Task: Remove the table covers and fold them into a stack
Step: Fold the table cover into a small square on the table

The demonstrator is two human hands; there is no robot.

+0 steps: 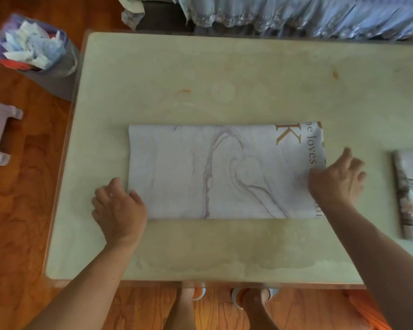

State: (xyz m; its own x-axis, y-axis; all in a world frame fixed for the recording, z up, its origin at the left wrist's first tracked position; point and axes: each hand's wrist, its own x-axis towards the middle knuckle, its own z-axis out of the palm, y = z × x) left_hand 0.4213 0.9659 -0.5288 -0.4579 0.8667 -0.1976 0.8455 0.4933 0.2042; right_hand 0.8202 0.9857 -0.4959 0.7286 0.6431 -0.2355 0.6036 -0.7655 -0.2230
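Head view: I see a pale table filling most of the frame, its surface stained and worn. At the centre lies a folded table cover, a flat rectangle with a grey marble pattern and gold lettering along its 3 o'clock edge. My left hand sits at the cover's 8 o'clock corner; its thumb rests on the cloth edge and its fingers are curled at the side of the fold, but I cannot tell whether they pinch the cloth. My right hand lies on the cover's 3 o'clock edge, fingers relaxed and spread, resting on the cloth and not clenched round it. At 3 o'clock on the table, well apart from the cover, lies a second folded cover with a floral print, partly cut off by the frame edge. Off the table at 10 o'clock, a bin stands on the wooden floor, holding crumpled paper. At 12 o'clock hangs a blue lace-edged cloth. At 6 o'clock, below the table edge, two slippered feet show.
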